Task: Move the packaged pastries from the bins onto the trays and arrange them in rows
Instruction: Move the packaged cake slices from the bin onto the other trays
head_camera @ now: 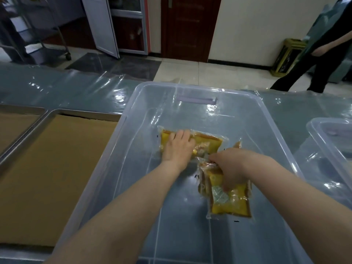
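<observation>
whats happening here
A person is emptying packaged pastries out of a clear bin. Their right hand grips a bunch of packs held just above the bin floor, while the left hand closes its fingers over a flat pack lying on the bottom. The paper-lined tray to the left shows no pastries in the part in view, so the arranging has not started there.

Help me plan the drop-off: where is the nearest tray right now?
In the head view, the paper-lined tray lies on the table, directly left of the clear bin; a second tray sits farther left.
</observation>
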